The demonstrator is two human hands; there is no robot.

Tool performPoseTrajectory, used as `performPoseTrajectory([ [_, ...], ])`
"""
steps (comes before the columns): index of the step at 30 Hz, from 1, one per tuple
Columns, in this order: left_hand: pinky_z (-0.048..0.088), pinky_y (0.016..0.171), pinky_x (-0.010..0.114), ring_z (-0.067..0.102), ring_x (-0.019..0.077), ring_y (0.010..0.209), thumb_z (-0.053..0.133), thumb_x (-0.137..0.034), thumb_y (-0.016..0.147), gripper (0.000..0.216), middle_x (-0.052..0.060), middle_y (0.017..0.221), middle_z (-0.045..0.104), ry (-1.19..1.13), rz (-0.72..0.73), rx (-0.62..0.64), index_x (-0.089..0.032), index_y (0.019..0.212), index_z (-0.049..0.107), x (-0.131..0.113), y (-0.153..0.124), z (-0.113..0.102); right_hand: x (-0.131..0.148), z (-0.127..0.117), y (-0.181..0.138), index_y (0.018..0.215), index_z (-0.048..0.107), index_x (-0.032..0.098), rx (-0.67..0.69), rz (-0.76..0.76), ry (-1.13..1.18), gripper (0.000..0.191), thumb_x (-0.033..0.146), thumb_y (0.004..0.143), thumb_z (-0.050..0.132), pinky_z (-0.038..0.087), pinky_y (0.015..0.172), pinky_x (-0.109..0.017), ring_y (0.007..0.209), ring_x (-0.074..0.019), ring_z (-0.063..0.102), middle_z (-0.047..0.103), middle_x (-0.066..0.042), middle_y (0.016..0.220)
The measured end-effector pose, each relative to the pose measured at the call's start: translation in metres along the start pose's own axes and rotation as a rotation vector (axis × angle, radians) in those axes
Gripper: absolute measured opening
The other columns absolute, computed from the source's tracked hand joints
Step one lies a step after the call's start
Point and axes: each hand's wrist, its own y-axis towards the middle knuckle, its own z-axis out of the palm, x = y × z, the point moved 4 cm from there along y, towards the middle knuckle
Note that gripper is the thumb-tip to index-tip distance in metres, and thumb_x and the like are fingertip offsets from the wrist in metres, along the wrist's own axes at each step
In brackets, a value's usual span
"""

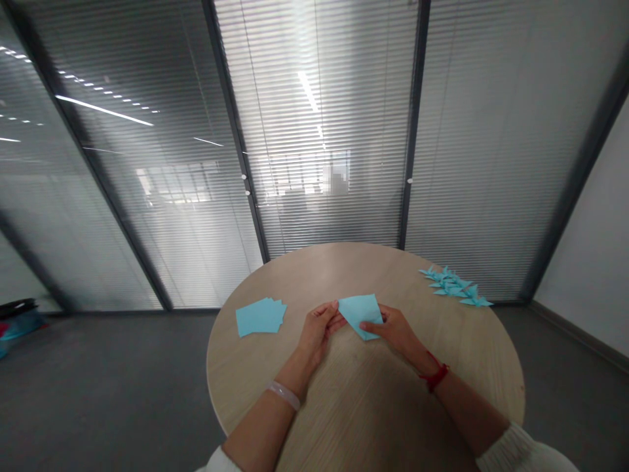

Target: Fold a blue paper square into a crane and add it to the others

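A partly folded sheet of light blue paper (361, 310) is held between my two hands above the round table. My left hand (322, 321) pinches its left corner between thumb and fingers. On the right side, my right hand (390, 326) grips it with the thumb on top and the fingers behind, mostly hidden by the sheet. A stack of blue paper squares (260, 317) lies fanned out to the left of my left hand. Several folded blue paper cranes (453, 286) sit in a cluster at the table's far right.
The round wooden table (339, 406) has its far edge close to a glass partition with blinds (329, 216). Down on the floor at the far left lies a dark and blue bag-like object (22, 322). A white wall (590, 229) stands on the right.
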Motion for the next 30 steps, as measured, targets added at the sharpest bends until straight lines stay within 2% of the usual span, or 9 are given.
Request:
performPoseTrajectory([
  [7, 0.055, 0.076, 0.029, 0.068, 0.0180, 0.075, 0.074, -0.029, 0.071, 0.023, 0.011, 0.085, 0.073, 0.004, -0.004, -0.005, -0.009, 0.081, 0.070, -0.0012, -0.0007, 0.0003, -0.0001, 0.0000, 0.0000, 0.093, 0.069, 0.012, 0.011, -0.020, -0.029, 0.044, 0.045, 0.063, 0.074, 0.047, 0.060, -0.027, 0.065, -0.0176, 0.059, 0.068, -0.004, 0.078],
  [13, 0.056, 0.074, 0.029, 0.068, 0.0177, 0.073, 0.075, -0.028, 0.069, 0.023, 0.011, 0.083, 0.072, -0.006, 0.006, -0.055, -0.009, 0.078, 0.069, -0.0014, -0.0017, 0.0005, 0.0011, 0.0008, 0.0001, 0.092, 0.069, 0.012, 0.015, -0.029, -0.033, 0.042, 0.042, 0.063, 0.074, 0.045, 0.057, -0.025, 0.061, -0.0149, 0.055, 0.066, -0.002, 0.074],
  [21, 0.056, 0.076, 0.029, 0.069, 0.0182, 0.074, 0.073, -0.027, 0.072, 0.022, 0.013, 0.085, 0.072, -0.017, 0.008, -0.037, -0.007, 0.081, 0.069, 0.0007, -0.0018, 0.0008, 0.0002, 0.0000, 0.0011, 0.094, 0.069, 0.012, 0.020, -0.061, -0.078, 0.042, 0.042, 0.065, 0.072, 0.046, 0.059, -0.026, 0.065, -0.0161, 0.055, 0.066, -0.003, 0.077],
  [30, 0.057, 0.071, 0.028, 0.068, 0.0179, 0.070, 0.075, -0.029, 0.070, 0.022, 0.012, 0.082, 0.072, -0.025, 0.019, -0.081, -0.009, 0.075, 0.068, -0.0022, -0.0034, -0.0003, 0.0018, 0.0020, 0.0002, 0.094, 0.069, 0.012, 0.043, -0.053, -0.049, 0.041, 0.041, 0.066, 0.072, 0.045, 0.059, -0.026, 0.065, -0.0159, 0.055, 0.066, -0.003, 0.078],
])
